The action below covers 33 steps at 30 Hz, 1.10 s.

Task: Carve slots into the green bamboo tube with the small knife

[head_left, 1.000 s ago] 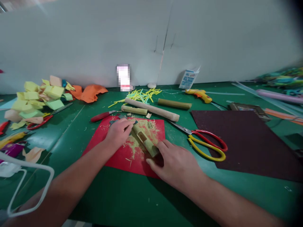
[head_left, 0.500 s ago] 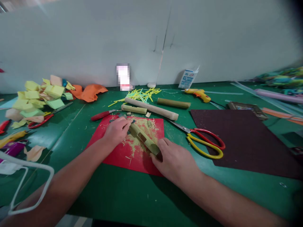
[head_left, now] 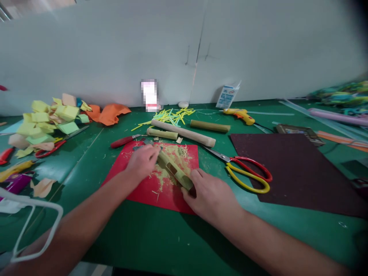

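A greenish bamboo tube [head_left: 176, 171] with a rectangular opening cut in its side slants over a red sheet [head_left: 138, 191]. My right hand [head_left: 211, 195] is closed round its near end. At the far end, my left hand [head_left: 143, 159] is closed, with a dark grey flat piece showing at its fingertips and behind the knuckles. What exactly that piece is, I cannot tell. Pale dust and shavings [head_left: 162, 184] lie around the tube. Just beyond my left hand is a red-handled tool [head_left: 122, 142], its metal end partly hidden.
Scissors [head_left: 248, 180] with red and yellow handles rest right of the red sheet, partly on a dark brown sheet [head_left: 299, 172]. Behind lie a pale stick [head_left: 184, 133], bamboo pieces [head_left: 211, 126], yellow strips [head_left: 172, 116] and a yellow glue gun [head_left: 240, 115]. Folded paper pieces [head_left: 51, 119] are heaped at left.
My right hand and the near end of the tube have shifted slightly left. My left hand stays at the far end. The view has tilted slightly.
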Each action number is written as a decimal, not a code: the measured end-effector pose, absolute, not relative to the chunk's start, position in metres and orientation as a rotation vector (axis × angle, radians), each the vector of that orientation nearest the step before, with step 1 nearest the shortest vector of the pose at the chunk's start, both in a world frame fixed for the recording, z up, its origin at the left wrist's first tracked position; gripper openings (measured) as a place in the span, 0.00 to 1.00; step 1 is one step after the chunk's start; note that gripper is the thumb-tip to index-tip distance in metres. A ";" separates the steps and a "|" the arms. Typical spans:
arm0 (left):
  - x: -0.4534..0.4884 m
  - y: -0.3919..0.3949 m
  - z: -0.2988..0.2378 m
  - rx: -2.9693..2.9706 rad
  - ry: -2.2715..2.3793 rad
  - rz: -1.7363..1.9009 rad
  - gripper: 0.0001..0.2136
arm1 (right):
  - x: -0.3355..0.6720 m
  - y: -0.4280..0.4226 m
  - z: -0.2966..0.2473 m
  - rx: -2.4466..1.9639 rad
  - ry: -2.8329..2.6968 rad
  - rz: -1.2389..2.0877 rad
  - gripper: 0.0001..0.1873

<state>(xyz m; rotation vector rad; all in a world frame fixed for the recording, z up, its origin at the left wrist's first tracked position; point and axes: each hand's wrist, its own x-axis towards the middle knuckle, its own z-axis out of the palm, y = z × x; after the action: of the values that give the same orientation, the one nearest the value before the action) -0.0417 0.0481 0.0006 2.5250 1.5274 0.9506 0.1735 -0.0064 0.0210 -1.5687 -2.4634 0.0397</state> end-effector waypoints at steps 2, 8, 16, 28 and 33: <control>-0.041 0.047 0.001 2.546 1.462 0.916 0.12 | 0.174 -0.006 0.021 -1.563 -2.465 0.049 0.07; -0.041 0.048 -0.001 2.591 1.449 0.946 0.12 | 0.174 -0.006 0.020 -1.561 -2.467 0.054 0.07; -0.047 0.060 -0.001 2.512 1.565 1.008 0.10 | 0.177 -0.004 0.020 -1.528 -2.487 0.044 0.10; -0.044 0.053 0.001 2.467 1.417 1.017 0.07 | 0.176 -0.002 0.019 -1.546 -2.465 0.070 0.10; -0.044 0.057 -0.001 2.465 1.462 1.023 0.08 | 0.177 -0.002 0.017 -1.524 -2.459 0.067 0.10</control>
<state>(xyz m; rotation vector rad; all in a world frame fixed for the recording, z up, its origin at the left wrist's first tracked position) -0.0436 0.0571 -0.0006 2.4652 1.4615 1.0231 0.1770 -0.0022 0.0170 -1.5235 -2.4588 0.0671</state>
